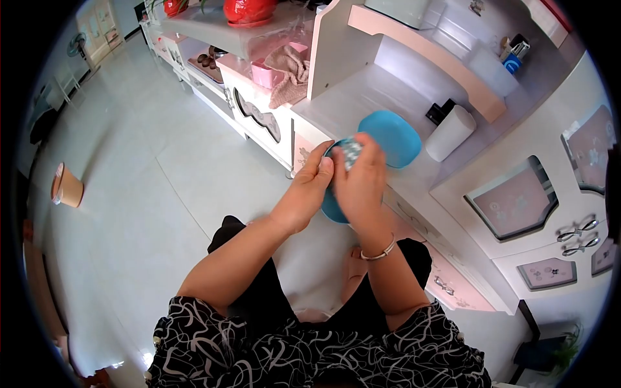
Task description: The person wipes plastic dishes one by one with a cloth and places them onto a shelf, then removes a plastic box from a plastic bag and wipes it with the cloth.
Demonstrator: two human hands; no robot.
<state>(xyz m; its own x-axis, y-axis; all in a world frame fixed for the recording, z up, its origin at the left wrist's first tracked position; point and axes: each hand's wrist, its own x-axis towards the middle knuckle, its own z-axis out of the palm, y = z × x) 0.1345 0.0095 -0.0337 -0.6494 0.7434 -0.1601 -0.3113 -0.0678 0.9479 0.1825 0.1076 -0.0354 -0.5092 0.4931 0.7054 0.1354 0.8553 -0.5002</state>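
Observation:
My left hand (312, 187) is closed on the rim of a blue dish (333, 208), which is tilted and partly hidden behind both hands. Pressed against the inside of that dish is a green-and-white checked cloth (352, 154), bunched under the fingers of my right hand (362, 181). The right hand is slightly blurred, and a bracelet circles its wrist. Just beyond the hands, a second blue dish (394, 139) lies on the white cabinet counter (343, 110).
A white cylinder (451, 134) and a small black object (440, 112) stand right of the second dish. A brown towel (290, 74) hangs over the left ledge beside a pink box (264, 74). A bin (67, 186) stands on the floor at left.

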